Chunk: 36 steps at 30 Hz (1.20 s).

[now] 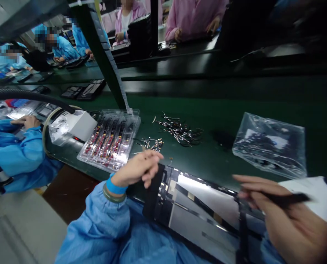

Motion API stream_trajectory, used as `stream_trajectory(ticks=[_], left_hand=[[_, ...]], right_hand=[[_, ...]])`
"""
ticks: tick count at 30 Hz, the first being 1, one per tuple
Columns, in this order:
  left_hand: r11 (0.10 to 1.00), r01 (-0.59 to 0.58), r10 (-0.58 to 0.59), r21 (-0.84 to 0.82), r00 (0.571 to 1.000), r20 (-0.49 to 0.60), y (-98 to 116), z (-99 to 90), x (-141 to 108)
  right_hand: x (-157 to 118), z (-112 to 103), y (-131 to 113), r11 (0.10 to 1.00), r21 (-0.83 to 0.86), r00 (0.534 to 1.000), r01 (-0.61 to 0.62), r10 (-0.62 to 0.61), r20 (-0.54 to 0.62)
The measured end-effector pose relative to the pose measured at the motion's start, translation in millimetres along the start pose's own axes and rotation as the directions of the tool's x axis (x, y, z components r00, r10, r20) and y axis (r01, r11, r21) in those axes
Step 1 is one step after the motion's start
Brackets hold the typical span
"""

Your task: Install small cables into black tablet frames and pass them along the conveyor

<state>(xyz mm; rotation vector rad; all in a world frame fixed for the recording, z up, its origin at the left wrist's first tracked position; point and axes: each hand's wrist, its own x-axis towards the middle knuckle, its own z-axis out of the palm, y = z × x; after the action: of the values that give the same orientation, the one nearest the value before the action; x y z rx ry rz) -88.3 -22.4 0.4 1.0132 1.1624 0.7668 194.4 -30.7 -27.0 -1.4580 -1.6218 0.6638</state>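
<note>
An opened tablet [199,220], its inner parts showing, lies tilted at the table's near edge. My left hand [138,169] is over its upper left corner, beside a small pile of thin cables [152,144]. Its fingers are curled and closed; whether anything is between them does not show. A tiny gold-tipped part [171,159] lies just beyond the tablet's edge. On the other side, my right hand [287,216] is closed around a slim black tool [297,199], blurred, above the tablet's right end.
A larger cable heap [180,130] lies behind the tablet. Left of it stands a clear plastic tray [108,141] of small parts, then a white machine [79,124]. A clear bag [270,145] sits right. A slanted post [105,55] rises ahead. A co-worker's blue sleeve [14,146] is at left.
</note>
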Motion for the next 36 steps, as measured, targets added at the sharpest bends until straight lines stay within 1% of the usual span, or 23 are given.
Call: stream_trajectory(ticks=[1, 2, 3, 4, 6, 8, 13, 15, 17, 18, 19, 21, 23, 24, 25, 26, 28, 30, 31, 32, 33, 34, 36], left_hand=[[0.993, 0.099, -0.085, -0.064, 0.978, 0.190, -2.7, 12.9, -0.4], [0.982, 0.171, -0.136, -0.080, 0.935, 0.328, -5.5, 24.7, 0.2], [0.975, 0.208, -0.161, -0.074, 0.899, 0.407, -8.3, 34.9, 1.5], [0.973, 0.223, -0.174, -0.058, 0.878, 0.445, -10.7, 43.4, 3.0], [0.975, 0.223, -0.192, -0.014, 0.866, 0.462, -13.8, 54.9, 5.9], [0.977, 0.201, -0.209, 0.065, 0.874, 0.438, -14.5, 60.6, 7.3], [0.946, 0.114, -0.226, 0.305, 0.904, 0.363, -15.0, 66.1, 6.8], [0.929, 0.042, -0.167, 0.368, 0.935, 0.314, -16.6, 68.2, 7.3], [0.894, -0.066, -0.059, 0.443, 0.963, 0.262, -17.4, 69.2, 7.6], [0.877, -0.096, -0.029, 0.471, 0.967, 0.251, -17.0, 68.9, 7.2], [0.872, -0.088, -0.047, 0.482, 0.964, 0.263, -16.0, 67.9, 6.5], [0.908, 0.033, -0.188, 0.418, 0.923, 0.336, -12.5, 64.4, 3.4], [0.953, 0.205, -0.284, 0.226, 0.864, 0.416, -8.3, 60.2, -1.2], [0.960, 0.262, -0.278, 0.099, 0.854, 0.439, -6.6, 58.8, -3.6], [0.958, 0.284, -0.242, -0.030, 0.863, 0.443, -5.6, 58.0, -5.8], [0.950, 0.281, -0.200, -0.137, 0.882, 0.427, -5.3, 58.2, -7.5], [0.936, 0.252, -0.148, -0.244, 0.914, 0.377, -7.8, 61.2, -9.1], [0.942, 0.224, -0.138, -0.249, 0.937, 0.321, -13.6, 65.9, -8.2], [0.948, 0.212, -0.138, -0.238, 0.946, 0.294, -16.9, 68.1, -7.2], [0.952, 0.205, -0.140, -0.226, 0.952, 0.273, -20.0, 69.8, -6.1], [0.955, 0.203, -0.144, -0.217, 0.955, 0.260, -22.5, 71.0, -5.1], [0.956, 0.211, -0.155, -0.206, 0.953, 0.260, -24.1, 71.7, -4.4], [0.957, 0.238, -0.186, -0.164, 0.942, 0.280, -24.6, 72.5, -3.9]], right_hand=[[0.4, 0.0, -9.8, 0.992, -0.005, 0.990, 0.127, -0.126, 0.066], [0.2, 1.2, -19.2, 0.966, -0.003, 0.957, 0.257, -0.254, 0.138], [-0.4, 3.6, -27.7, 0.927, 0.008, 0.908, 0.375, -0.369, 0.200], [-1.3, 7.1, -34.9, 0.885, 0.012, 0.857, 0.465, -0.454, 0.244], [-3.6, 15.5, -44.6, 0.802, -0.009, 0.768, 0.597, -0.568, 0.295], [-6.1, 23.7, -48.6, 0.733, -0.082, 0.716, 0.676, -0.625, 0.311], [-11.5, 35.7, -48.8, 0.583, -0.299, 0.656, 0.755, -0.671, 0.346], [-13.6, 38.1, -48.6, 0.531, -0.352, 0.635, 0.771, -0.685, 0.357], [-15.1, 39.0, -47.8, 0.515, -0.358, 0.624, 0.779, -0.696, 0.356], [-15.5, 38.7, -47.0, 0.529, -0.338, 0.626, 0.778, -0.698, 0.348], [-15.4, 37.7, -45.9, 0.562, -0.308, 0.640, 0.768, -0.695, 0.328], [-14.0, 33.6, -42.9, 0.661, -0.257, 0.710, 0.704, -0.656, 0.256], [-11.6, 27.5, -39.5, 0.769, -0.263, 0.810, 0.582, -0.575, 0.112], [-10.6, 24.5, -37.9, 0.808, -0.278, 0.846, 0.519, -0.532, 0.036], [-10.0, 22.0, -36.7, 0.828, -0.289, 0.863, 0.481, -0.506, -0.012], [-10.1, 20.3, -35.8, 0.829, -0.292, 0.863, 0.476, -0.504, -0.024], [-12.2, 19.7, -35.0, 0.796, -0.256, 0.830, 0.549, -0.555, 0.053], [-15.1, 21.8, -35.3, 0.749, -0.190, 0.772, 0.635, -0.609, 0.180], [-15.9, 22.9, -35.5, 0.739, -0.165, 0.754, 0.654, -0.618, 0.220], [-15.8, 23.7, -35.7, 0.746, -0.135, 0.751, 0.653, -0.612, 0.249], [-14.5, 24.1, -35.9, 0.770, -0.091, 0.761, 0.632, -0.593, 0.263], [-12.0, 24.1, -36.1, 0.812, -0.042, 0.791, 0.582, -0.553, 0.261], [-4.2, 24.6, -37.1, 0.918, 0.066, 0.883, 0.391, -0.394, 0.254]])
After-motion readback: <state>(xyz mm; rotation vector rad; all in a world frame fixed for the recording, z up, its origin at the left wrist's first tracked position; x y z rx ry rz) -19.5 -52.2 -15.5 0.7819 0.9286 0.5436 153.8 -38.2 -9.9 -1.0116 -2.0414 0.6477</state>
